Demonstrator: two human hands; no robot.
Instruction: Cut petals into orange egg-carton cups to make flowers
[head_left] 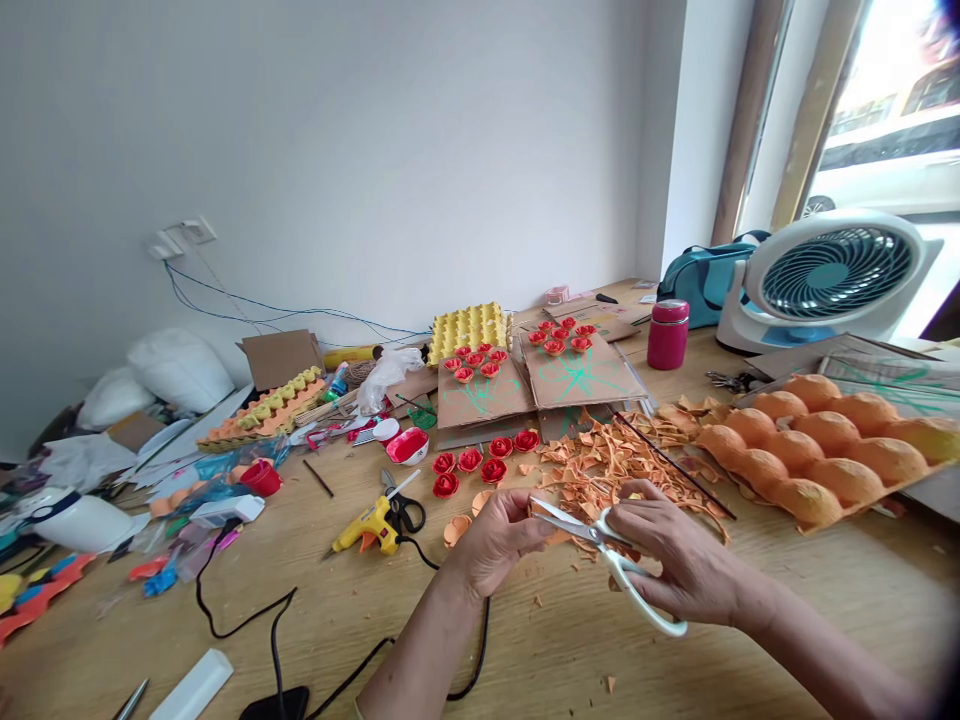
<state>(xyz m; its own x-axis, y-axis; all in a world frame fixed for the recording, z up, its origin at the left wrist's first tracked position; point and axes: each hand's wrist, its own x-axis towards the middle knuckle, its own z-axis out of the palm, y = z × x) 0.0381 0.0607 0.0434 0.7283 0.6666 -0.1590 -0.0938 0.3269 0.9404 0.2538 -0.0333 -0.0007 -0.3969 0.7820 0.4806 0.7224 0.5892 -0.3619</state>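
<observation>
Head view: pinched in left hand [495, 542], small orange carton piece [535, 508], right of glue gun [375, 527]. Gripped through both handles in right hand [664, 555], 1 pair of white-handled scissors [598, 534]. Possible cut to left hand, from blades lying just beside it. Possible dragging of glue gun, from left forearm [435, 625] catching black cord [487, 625]. Behind glue gun: red-and-white bowl [417, 459], apparently coated inside with red paint [407, 443]. Far right of glue gun: magenta flask [667, 340], lidded, contents hidden.

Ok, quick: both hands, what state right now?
Left hand: closed, pinching what looks like a small orange piece, mostly hidden.
Right hand: closed around the white-handled scissors.
</observation>
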